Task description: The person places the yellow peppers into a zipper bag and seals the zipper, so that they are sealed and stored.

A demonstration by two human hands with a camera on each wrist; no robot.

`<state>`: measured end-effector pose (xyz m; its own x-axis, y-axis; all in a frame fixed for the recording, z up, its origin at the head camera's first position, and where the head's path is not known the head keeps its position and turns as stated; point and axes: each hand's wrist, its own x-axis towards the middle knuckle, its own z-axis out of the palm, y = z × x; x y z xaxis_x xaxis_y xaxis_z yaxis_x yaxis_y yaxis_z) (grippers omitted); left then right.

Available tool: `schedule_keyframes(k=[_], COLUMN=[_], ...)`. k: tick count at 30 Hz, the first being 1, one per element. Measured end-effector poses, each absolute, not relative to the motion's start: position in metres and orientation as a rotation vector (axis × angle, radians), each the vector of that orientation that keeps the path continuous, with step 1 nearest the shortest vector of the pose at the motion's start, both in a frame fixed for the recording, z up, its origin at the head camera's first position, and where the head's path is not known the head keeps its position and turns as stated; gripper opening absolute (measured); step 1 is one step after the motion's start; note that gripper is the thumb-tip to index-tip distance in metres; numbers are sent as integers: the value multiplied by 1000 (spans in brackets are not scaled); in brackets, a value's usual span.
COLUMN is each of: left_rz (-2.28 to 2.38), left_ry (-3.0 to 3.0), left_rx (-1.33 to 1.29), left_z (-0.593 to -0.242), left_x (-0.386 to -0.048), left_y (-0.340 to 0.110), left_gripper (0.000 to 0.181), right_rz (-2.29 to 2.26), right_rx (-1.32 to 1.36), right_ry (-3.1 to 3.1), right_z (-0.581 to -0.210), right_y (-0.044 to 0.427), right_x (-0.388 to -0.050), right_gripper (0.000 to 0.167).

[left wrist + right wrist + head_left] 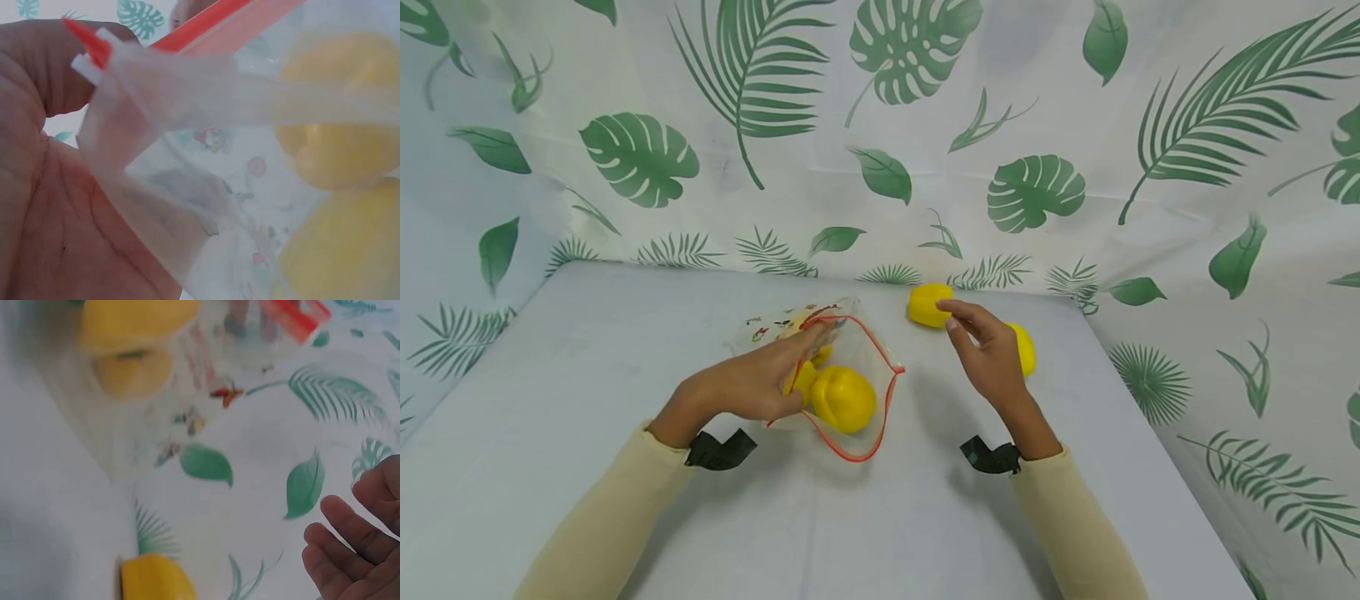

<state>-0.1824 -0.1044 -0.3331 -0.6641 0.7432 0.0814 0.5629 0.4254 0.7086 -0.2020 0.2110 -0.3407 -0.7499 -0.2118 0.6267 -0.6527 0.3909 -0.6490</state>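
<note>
My left hand (748, 379) grips the side of a clear zip bag (880, 350) with a red-orange rim and small printed pictures. The bag's mouth gapes toward me. Inside lie yellow bell peppers, one (844, 400) showing plainly at the opening; others are partly hidden by the hand. In the left wrist view, the thumb lies at the bag's edge (169, 81). My right hand (992, 354) is raised to the right of the bag, fingers loosely bent and holding nothing. Behind its fingertips sits a yellow bell pepper (927, 305). Another pepper (1024, 350) is partly hidden behind this hand.
A white table (587, 350) carries everything. Behind it and along both sides hangs a white cloth (940, 183) printed with green leaves. Each wrist bears a black strap (721, 450).
</note>
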Motion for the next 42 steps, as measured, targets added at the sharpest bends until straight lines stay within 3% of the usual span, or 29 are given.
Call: schedule_keyframes(k=[5, 18, 34, 42], left_rz=[1072, 1072, 1116, 1119], left_ry=[2441, 2443, 2406, 2407], left_rx=[1134, 1119, 1059, 1040], left_z=[-332, -332, -333, -333], left_x=[-182, -183, -185, -185], left_y=[-104, -106, -106, -106], left_gripper=[90, 91, 93, 93], right_rz=[1258, 1197, 1289, 1424], right_rx=[581, 303, 100, 32], right_ry=[-2282, -2371, -2565, -2779], right_z=[-363, -382, -404, -416], right_y=[235, 280, 332, 349], right_x=[-227, -249, -258, -262], right_gripper=[30, 36, 68, 95])
